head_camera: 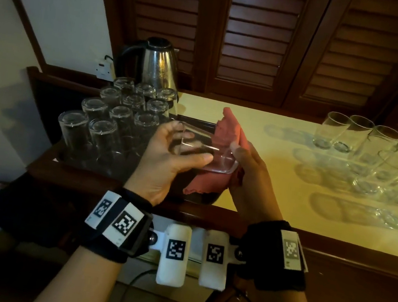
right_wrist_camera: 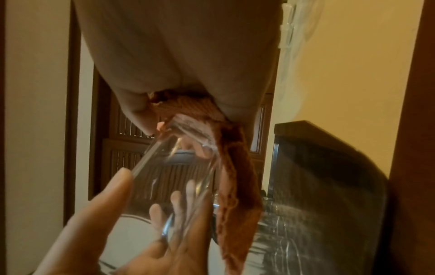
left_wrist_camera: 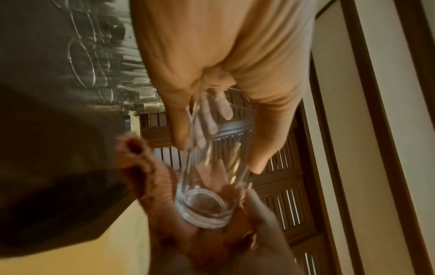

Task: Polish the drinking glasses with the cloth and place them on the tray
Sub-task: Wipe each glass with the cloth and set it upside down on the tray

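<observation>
A clear drinking glass (head_camera: pixel 201 148) lies sideways in mid-air between my hands, above the counter's front edge. My left hand (head_camera: pixel 174 152) grips its open end, thumb on top and fingers behind the wall (left_wrist_camera: pixel 207 119). My right hand (head_camera: pixel 245 163) holds a reddish-pink cloth (head_camera: pixel 229 129) wrapped round the glass's thick base (left_wrist_camera: pixel 202 208); the cloth (right_wrist_camera: pixel 235 176) hangs below and sticks up behind. Several upside-down glasses (head_camera: pixel 110 117) stand on the dark tray (head_camera: pixel 43 166) at the left. More upright glasses (head_camera: pixel 372 156) stand on the pale counter at the right.
A steel kettle (head_camera: pixel 156 67) stands behind the tray, next to a wall socket (head_camera: pixel 103 69). Dark louvred doors (head_camera: pixel 261 36) close off the back. The pale counter (head_camera: pixel 265 186) lies bare between tray and right-hand glasses. One glass (head_camera: pixel 397 216) lies on its side near the front right.
</observation>
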A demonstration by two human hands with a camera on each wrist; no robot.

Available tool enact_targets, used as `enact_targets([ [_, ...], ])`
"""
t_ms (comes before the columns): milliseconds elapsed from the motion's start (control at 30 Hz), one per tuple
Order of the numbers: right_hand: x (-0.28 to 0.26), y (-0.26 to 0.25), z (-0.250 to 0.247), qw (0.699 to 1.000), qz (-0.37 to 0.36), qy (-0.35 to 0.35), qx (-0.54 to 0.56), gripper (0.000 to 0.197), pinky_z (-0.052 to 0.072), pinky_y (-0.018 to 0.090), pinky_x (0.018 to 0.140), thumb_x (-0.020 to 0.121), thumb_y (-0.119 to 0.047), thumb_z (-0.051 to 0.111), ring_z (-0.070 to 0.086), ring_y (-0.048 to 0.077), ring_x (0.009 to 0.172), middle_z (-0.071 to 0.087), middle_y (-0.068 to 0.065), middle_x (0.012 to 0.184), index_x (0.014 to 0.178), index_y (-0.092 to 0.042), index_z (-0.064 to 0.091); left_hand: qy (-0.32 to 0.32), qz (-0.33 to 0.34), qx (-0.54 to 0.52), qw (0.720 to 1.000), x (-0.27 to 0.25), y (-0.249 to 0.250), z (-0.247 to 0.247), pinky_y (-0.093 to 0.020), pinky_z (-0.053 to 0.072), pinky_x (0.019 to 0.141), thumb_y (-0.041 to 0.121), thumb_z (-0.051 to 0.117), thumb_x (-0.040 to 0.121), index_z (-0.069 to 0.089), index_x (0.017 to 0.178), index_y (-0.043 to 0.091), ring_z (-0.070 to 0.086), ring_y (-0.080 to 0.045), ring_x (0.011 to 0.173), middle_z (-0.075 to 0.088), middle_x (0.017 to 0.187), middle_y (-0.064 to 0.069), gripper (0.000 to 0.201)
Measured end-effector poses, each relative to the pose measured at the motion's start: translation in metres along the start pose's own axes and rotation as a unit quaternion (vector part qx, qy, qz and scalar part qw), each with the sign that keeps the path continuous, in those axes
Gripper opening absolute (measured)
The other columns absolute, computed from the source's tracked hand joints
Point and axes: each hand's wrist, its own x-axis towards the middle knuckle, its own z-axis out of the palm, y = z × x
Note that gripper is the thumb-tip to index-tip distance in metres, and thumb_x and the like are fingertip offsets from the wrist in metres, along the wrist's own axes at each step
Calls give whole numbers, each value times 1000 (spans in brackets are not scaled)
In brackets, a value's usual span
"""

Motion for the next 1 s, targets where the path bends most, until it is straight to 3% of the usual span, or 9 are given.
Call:
enact_targets([
  [167, 2, 2, 4, 1000, -1, 13, -17, 45, 47, 55, 107, 108, -23, 38, 57, 24, 132, 52, -4, 149, 151, -36, 43, -3, 42, 23, 999, -10, -20, 3, -24, 55, 88, -7, 81, 62, 49, 123, 17, 64, -14, 116, 60, 126, -7, 72],
  [300, -5, 3, 5, 999, 6, 29, -23, 42, 56, 51, 96, 108, -23, 37, 66, 27, 118, 56, 10, 146, 150, -28, 43, 46, 62, 22, 997, -7, -19, -3, -32, 57, 92, -1, 83, 61, 50, 129, 12, 65, -16, 116, 63, 125, -7, 77],
  [400, -8, 2, 3, 999, 16, 38, -30, 40, 43, 62, 108, 108, -28, 40, 60, 27, 127, 59, 6, 143, 148, -28, 47, 45, 57, 19, 997, -3, -13, -8, -36, 56, 95, 10, 84, 54, 47, 135, 5, 64, -18, 117, 63, 126, -9, 89],
  [467, -6, -2, 4, 999, 11, 20, -41, 43, 45, 65, 104, 110, -27, 35, 61, 25, 127, 51, 3, 151, 153, -31, 40, 20, 50, 42, 998, -3, -12, -6, -37, 56, 96, 9, 91, 55, 48, 134, 6, 66, -15, 114, 64, 125, -8, 90],
  [533, -5, -7, 6, 999, -6, 6, -42, 45, 42, 65, 106, 111, -24, 30, 58, 23, 130, 46, 0, 155, 154, -34, 37, 4, 45, 64, 997, -6, -13, -3, -35, 55, 96, 8, 91, 56, 49, 131, 7, 67, -13, 112, 66, 123, -6, 86],
  [667, -5, -5, 7, 1000, -1, 25, -13, 40, 38, 60, 111, 109, -25, 37, 61, 17, 125, 60, -5, 141, 147, -30, 49, 38, 53, 48, 997, -1, -5, -10, -43, 56, 97, 13, 87, 51, 48, 134, 3, 67, -17, 111, 65, 124, -10, 93],
  [733, -4, -5, 7, 999, 3, 29, -25, 38, 36, 60, 114, 108, -32, 41, 57, 23, 130, 61, -2, 140, 144, -33, 52, 38, 52, 48, 997, 3, -1, -10, -48, 55, 98, 14, 94, 48, 49, 134, 5, 67, -18, 113, 65, 124, -9, 97],
  [867, 4, -10, 6, 999, -12, -18, -26, 49, 34, 67, 112, 106, -37, 40, 44, 40, 140, 44, 6, 156, 155, -37, 35, 9, 50, 96, 994, -4, -4, 1, -46, 52, 101, 21, 91, 48, 50, 133, 11, 63, -18, 119, 63, 126, -4, 95],
  [1000, 2, -4, 7, 1000, -11, -2, -22, 42, 42, 64, 108, 111, -24, 34, 56, 35, 131, 54, 16, 146, 152, -27, 40, 29, 65, 68, 995, -1, 0, -4, -45, 56, 95, 16, 96, 45, 49, 133, 6, 66, -23, 115, 64, 125, -11, 101],
])
